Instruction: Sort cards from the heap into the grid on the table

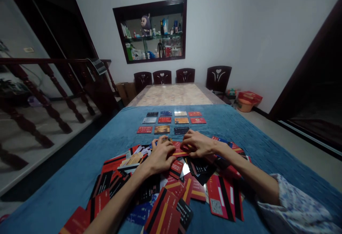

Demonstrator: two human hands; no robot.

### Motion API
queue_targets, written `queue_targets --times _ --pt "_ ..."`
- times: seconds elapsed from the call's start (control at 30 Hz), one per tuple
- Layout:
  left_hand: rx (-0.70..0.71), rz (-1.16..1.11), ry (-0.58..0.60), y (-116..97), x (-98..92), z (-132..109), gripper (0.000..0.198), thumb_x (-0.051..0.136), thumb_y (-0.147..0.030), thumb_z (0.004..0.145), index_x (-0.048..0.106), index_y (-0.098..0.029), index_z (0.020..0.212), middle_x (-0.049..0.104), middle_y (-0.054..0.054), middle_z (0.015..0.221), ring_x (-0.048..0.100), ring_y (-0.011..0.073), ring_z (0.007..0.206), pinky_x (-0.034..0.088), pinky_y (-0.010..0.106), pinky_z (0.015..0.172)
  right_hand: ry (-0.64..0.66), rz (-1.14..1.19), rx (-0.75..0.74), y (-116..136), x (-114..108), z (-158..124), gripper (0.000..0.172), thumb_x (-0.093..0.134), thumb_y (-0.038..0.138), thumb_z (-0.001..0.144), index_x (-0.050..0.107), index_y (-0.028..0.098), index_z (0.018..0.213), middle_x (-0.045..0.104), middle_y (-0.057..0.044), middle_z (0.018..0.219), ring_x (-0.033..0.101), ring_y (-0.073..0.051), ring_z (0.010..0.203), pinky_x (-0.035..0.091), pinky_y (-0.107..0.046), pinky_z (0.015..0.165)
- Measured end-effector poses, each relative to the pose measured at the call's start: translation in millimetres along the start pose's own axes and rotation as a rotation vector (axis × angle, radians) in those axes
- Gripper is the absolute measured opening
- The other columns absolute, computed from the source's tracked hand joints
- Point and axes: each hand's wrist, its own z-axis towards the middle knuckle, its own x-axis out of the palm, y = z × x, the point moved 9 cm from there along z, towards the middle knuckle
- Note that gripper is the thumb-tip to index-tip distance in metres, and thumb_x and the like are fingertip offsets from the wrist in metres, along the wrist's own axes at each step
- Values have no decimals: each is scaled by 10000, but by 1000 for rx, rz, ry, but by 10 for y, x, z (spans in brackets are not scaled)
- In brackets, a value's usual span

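A loose heap of plastic bank cards [171,209], mostly red with some black, blue and white, spreads over the blue cloth under my forearms. My left hand [161,155] is on the upper part of the heap, its fingers bent and apart, the thumb close to a small red card [176,169]. Beside it, my right hand [199,143] has its fingers curled down over the right end of a red bank card [178,149] that lies between both hands. The fingertips of each hand are partly hidden among the cards.
Beyond the heap, bank cards lie in three neat rows, among them an orange card [181,120] and a black card [181,130]. The blue cloth [114,130] covers the near table; the marble top [171,94] shows farther back. Dark chairs [219,79] and a wooden railing [48,81] surround it.
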Motion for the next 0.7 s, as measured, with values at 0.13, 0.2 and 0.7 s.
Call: queue_targets --times 0.13,0.2,0.7 --pt "16 8 -9 -24 -33 0 130 582 -260 876 691 -211 928 676 66 1104 370 328 1279 228 570 1047 9 30 -26 56 -52 8 333 665 242 694 710 204 1022 656 -71 963 489 -231 916 375 -399 869" --pt "22 -2 -13 -39 -61 -3 140 570 -261 890 697 -212 922 689 63 1085 363 328 1299 208 574 1062 24 40 -34 77 -68 6 310 656 225 704 716 201 1007 672 -65 947 501 -226 905 379 -404 886" --pt "70 -95 -258 117 -286 2 252 480 -172 927 724 -207 979 735 73 996 486 281 1207 349 507 1015 -165 114 -6 -80 -212 -2 237 522 184 899 743 171 984 684 -85 835 565 -192 862 461 -298 762"
